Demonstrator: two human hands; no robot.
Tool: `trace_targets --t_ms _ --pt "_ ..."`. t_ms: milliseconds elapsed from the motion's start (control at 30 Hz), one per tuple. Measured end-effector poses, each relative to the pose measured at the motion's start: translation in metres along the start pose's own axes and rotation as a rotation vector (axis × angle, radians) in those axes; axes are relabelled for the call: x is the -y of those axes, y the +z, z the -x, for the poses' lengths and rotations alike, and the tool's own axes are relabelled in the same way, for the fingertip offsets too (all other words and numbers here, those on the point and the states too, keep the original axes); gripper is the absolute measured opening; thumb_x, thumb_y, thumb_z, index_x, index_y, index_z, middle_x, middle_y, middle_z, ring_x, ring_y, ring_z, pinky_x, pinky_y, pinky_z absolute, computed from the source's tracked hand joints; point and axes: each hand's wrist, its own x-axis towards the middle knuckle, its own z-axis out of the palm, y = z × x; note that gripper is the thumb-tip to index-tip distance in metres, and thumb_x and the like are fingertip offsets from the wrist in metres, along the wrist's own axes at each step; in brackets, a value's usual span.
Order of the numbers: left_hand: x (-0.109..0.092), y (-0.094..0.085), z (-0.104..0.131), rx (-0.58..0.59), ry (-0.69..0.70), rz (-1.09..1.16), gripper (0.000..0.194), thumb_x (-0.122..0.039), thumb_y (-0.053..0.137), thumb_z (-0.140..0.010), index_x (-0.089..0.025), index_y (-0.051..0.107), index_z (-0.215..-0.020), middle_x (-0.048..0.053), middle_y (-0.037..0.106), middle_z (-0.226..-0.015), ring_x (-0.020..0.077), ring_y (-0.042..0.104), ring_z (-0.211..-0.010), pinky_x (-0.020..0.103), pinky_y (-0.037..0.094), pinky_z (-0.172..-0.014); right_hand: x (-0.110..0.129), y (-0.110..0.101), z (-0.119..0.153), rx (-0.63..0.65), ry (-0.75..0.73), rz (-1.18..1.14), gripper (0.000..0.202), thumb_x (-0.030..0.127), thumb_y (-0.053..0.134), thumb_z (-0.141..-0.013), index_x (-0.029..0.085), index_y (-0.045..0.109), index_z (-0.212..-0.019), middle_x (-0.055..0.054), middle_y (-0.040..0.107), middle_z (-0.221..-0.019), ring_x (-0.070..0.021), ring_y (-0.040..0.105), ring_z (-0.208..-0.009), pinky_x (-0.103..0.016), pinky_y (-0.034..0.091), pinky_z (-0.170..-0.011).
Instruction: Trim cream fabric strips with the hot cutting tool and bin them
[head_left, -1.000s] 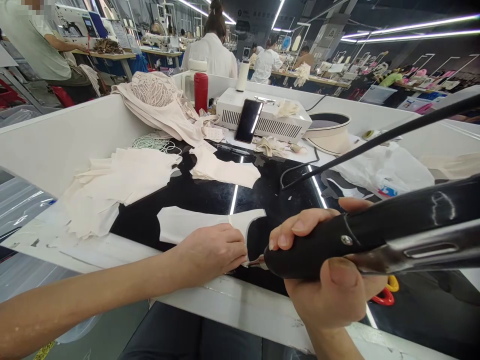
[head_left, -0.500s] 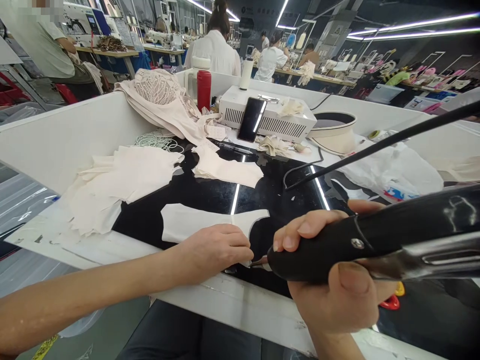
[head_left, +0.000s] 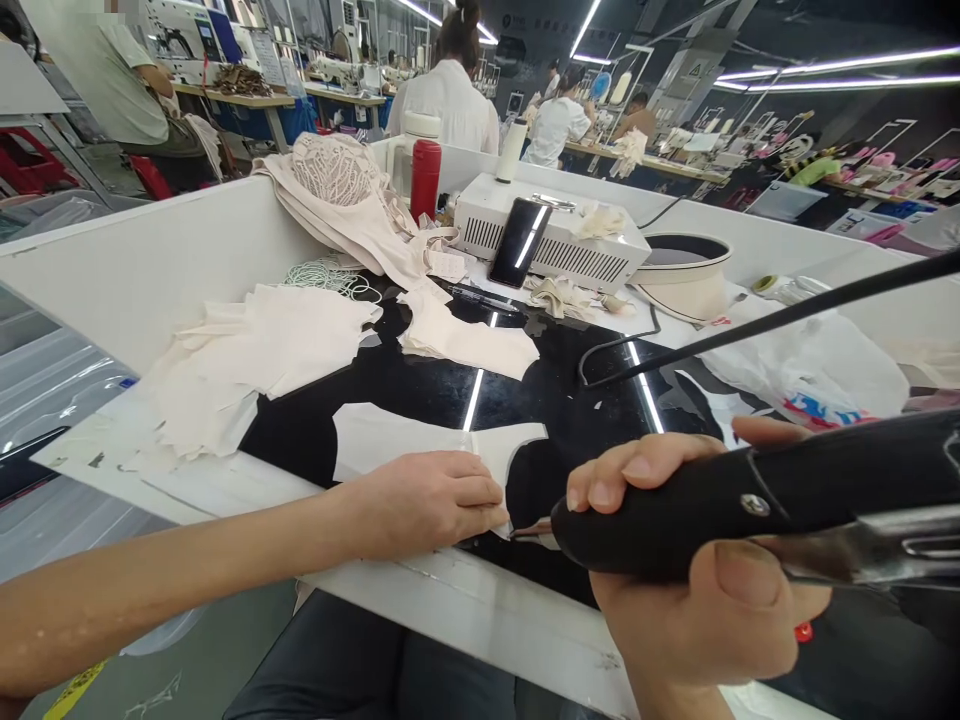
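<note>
My right hand (head_left: 697,610) is wrapped around a black corded hand tool (head_left: 652,510) with a metal lever along its side, the thumb near that lever. The tool's slim metal tip (head_left: 534,533) meets the right end of a white fabric piece (head_left: 397,440), close to my left fingertips. My left hand (head_left: 442,500) bears on this piece, fingers together and closed over its near right edge; the thumb is hidden. A seam line crosses the fabric just above the hand. Beneath it lies a glossy black work surface (head_left: 585,400).
Stacked cream fabric pieces (head_left: 285,335) lie left, and another cream piece (head_left: 472,340) lies beyond. At the back are a white vented box (head_left: 555,235), a phone (head_left: 520,240), a red flask (head_left: 425,178) and lace garments (head_left: 337,190). A black cable (head_left: 787,320) crosses at right.
The view has shifted slightly, so the scene sits a little to the right. The tool stays at the fabric's right end; my left fingers look slightly straighter over the edge.
</note>
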Motion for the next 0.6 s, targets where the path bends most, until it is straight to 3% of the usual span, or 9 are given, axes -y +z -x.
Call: trace_targets --t_ms 267,600 --pt "0.0000 0.0036 0.0004 -0.039 0.043 -0.029 0.022 -0.006 0.055 -0.110 -0.009 0.076 -0.119 0.009 0.078 -0.108 0.0171 0.073 -0.104 0.029 0.058 -0.112 0.0027 -0.0017 -0.0011 -0.029 0.045 -0.024 0.048 0.035 0.096 -0.074 0.028 0.073 -0.115 0.005 0.071 -0.077 -0.0157 0.061 -0.054 -0.029 0.057 -0.045" --pt "-0.0002 0.0013 0.0014 -0.078 0.074 -0.043 0.021 -0.006 0.057 -0.109 -0.007 0.076 -0.117 0.009 0.078 -0.107 0.0173 0.074 -0.106 0.028 0.058 -0.113 -0.0016 -0.0033 -0.0041 0.015 -0.012 -0.014 0.047 0.035 0.093 -0.076 0.024 0.070 -0.116 0.005 0.073 -0.078 -0.0148 0.062 -0.053 -0.028 0.057 -0.044"
